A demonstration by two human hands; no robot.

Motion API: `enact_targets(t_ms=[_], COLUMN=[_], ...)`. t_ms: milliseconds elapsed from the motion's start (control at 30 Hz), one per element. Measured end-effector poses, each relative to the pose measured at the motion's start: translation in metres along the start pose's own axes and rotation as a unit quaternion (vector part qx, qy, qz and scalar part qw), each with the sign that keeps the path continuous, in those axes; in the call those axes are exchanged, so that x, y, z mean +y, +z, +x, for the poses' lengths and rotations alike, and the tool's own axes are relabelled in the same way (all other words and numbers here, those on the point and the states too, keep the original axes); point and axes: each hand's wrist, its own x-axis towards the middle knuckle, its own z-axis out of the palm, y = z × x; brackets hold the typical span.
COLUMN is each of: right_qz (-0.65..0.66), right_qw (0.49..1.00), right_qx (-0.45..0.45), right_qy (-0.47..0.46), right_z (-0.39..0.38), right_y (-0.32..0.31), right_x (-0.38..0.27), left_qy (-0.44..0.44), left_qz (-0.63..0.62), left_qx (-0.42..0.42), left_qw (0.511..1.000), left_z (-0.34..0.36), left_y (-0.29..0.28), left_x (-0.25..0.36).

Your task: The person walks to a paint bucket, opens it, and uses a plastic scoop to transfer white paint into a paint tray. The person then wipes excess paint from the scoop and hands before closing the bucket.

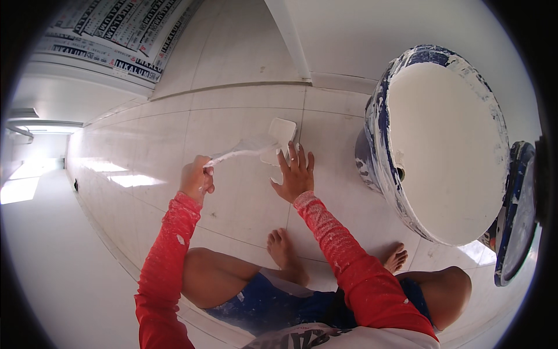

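My left hand [197,176] is closed round one end of a long, thin, white paint-smeared thing [241,148]. It is blurred and looks like a flat stick or limp strip; its exact kind is unclear. Its far end reaches over a small white rectangular tray [283,128] on the tiled floor. Beside that tray, my right hand [298,174] is open, fingers spread and palm down, holding nothing visible. Its fingertips are close to the tray's near edge; whether they touch it is not clear. Both red sleeves are spotted with white.
A large blue bucket [372,134] of white paste [450,151] stands at the right, its rim crusted. Next to it leans a blue-rimmed round lid [514,232]. White walls [360,35] border the tiled floor [232,192]. Printed film [116,41] covers a panel at the far left.
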Motion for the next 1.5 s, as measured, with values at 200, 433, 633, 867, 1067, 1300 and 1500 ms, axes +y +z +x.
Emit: enact_targets(t_ms=[200,433,633,867,1067,1300,1500], right_qz=[-0.006,0.094,0.073,-0.014,0.102,0.215,0.187], right_qw=[0.993,0.984,0.993,0.998,0.986,0.969,0.975], right_qx=[0.065,0.15,0.093,-0.037,0.124,0.108,0.089], right_qy=[-0.096,-0.027,0.019,-0.057,-0.035,-0.058,-0.078], right_z=[-0.024,-0.008,0.01,-0.011,-0.005,0.027,0.038], right_y=[0.002,-0.011,-0.009,-0.006,-0.026,-0.061,-0.068], right_x=[0.02,-0.021,-0.029,0.018,0.032,-0.006,-0.013], left_qy=[-0.002,-0.029,-0.004,0.158,0.354,0.481,0.543], left_qz=[-0.018,-0.03,-0.012,0.181,0.448,0.477,0.465], left_qx=[-0.008,-0.025,-0.016,0.011,-0.003,-0.033,-0.053], left_qw=[1.0,0.999,1.0,0.971,0.821,0.734,0.697], left_z=[-0.002,-0.003,-0.006,-0.004,-0.01,-0.019,-0.033], left_y=[0.001,0.004,0.002,-0.001,-0.012,0.0,0.008], left_x=[0.001,0.002,0.002,-0.007,-0.002,0.004,0.011])
